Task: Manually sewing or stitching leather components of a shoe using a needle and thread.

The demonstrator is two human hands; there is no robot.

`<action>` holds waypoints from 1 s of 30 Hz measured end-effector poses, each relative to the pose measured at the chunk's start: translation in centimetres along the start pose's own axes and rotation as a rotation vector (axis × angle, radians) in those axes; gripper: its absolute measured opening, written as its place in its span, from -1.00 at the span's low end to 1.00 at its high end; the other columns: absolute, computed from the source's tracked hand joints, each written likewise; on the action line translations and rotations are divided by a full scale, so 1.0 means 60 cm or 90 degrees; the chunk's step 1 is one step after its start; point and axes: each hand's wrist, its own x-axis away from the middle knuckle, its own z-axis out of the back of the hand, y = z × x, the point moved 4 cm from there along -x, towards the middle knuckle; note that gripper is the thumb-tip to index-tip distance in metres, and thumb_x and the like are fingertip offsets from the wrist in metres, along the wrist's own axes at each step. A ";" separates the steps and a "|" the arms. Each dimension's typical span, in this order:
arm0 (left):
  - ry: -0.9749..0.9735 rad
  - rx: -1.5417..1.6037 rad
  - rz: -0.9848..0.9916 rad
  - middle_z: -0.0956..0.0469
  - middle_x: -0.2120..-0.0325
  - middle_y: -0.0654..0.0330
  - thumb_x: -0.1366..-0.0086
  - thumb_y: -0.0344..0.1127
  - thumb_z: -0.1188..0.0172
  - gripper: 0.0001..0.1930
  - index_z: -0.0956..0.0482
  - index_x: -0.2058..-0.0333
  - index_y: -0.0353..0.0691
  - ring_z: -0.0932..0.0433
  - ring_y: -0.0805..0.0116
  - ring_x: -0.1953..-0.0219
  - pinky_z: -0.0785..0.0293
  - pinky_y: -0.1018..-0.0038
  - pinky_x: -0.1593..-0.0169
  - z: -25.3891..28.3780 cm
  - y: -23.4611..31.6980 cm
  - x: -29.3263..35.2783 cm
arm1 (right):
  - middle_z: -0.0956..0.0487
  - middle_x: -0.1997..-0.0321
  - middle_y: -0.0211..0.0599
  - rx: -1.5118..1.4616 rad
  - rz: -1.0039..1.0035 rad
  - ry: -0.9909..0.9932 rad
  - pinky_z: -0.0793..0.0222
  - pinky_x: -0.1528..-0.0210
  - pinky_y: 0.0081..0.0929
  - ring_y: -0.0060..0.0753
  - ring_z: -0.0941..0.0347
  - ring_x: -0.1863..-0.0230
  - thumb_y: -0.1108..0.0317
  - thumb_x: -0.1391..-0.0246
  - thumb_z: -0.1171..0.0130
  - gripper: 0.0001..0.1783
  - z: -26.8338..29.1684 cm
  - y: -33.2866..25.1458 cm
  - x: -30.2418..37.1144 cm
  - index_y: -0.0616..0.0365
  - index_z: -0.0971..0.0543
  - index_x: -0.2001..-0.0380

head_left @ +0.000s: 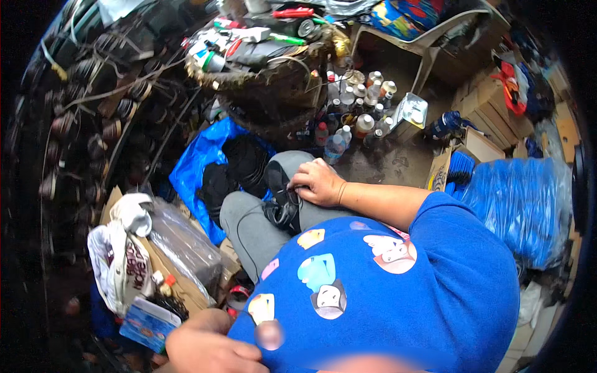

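Note:
A black shoe [283, 208] rests between my knees, against the grey trousers. My right hand [320, 182] lies over the knee, its bent fingers on the edge of the shoe; the fingertips are partly hidden. A thin dark cord [233, 217] runs along my left thigh. Down at the lower left, close to my blue shirt, is my left hand [214, 345]. Its fingers are curled, and what they hold, if anything, cannot be seen. Just past my knees, a blue plastic bag [193, 165] lies spread with several black shoe parts [239, 165] on it.
Ahead stands a round work stand [249, 81] heaped with tools and tubes. Several bottles [364, 124] crowd the floor beside it. Wrapped blue stacks [516, 205] and cardboard boxes [491, 105] fill the right. At left are a white cloth bag [127, 267] and racks of shoes [93, 149].

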 end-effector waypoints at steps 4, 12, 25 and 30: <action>0.294 0.050 -0.218 -0.44 0.55 0.43 -0.27 -0.24 0.03 -0.71 -0.57 0.10 -0.09 -0.21 0.65 0.64 -0.13 0.50 0.41 0.082 -0.107 0.105 | -0.40 0.48 -0.36 -0.029 0.017 0.048 -0.16 0.21 -0.27 -0.21 -0.37 0.29 0.28 0.16 -0.16 -0.85 0.003 -0.007 -0.003 -0.12 -0.57 0.41; 0.825 0.370 -0.131 -0.37 0.36 0.24 -0.17 0.18 -0.07 -0.13 0.07 -0.29 -0.19 -0.11 0.56 0.66 -0.13 0.54 0.39 0.122 -0.174 0.202 | -0.42 0.46 -0.35 -0.038 -0.001 0.017 -0.15 0.18 -0.35 -0.23 -0.37 0.32 0.36 0.14 -0.15 -0.80 0.005 -0.007 -0.002 -0.04 -0.58 0.34; 0.728 -0.470 0.707 -0.27 0.05 0.07 -0.02 -0.02 -0.27 -0.34 -0.38 -0.12 -0.10 -0.30 0.25 0.02 -0.27 0.40 -0.05 0.052 -0.297 0.342 | -0.41 0.46 -0.35 -0.054 -0.007 0.010 -0.15 0.16 -0.33 -0.25 -0.36 0.30 0.36 0.15 -0.14 -0.81 0.004 -0.008 -0.008 -0.04 -0.58 0.36; 0.667 -0.407 0.854 -0.35 0.04 0.01 -0.01 -0.18 -0.29 -0.61 -0.54 0.18 -0.20 -0.39 0.05 0.00 -0.34 0.34 -0.05 -0.023 -0.340 0.349 | -0.40 0.45 -0.37 -0.057 -0.016 0.019 -0.12 0.16 -0.32 -0.27 -0.35 0.30 0.34 0.12 -0.14 -0.83 0.007 -0.006 -0.002 -0.06 -0.58 0.37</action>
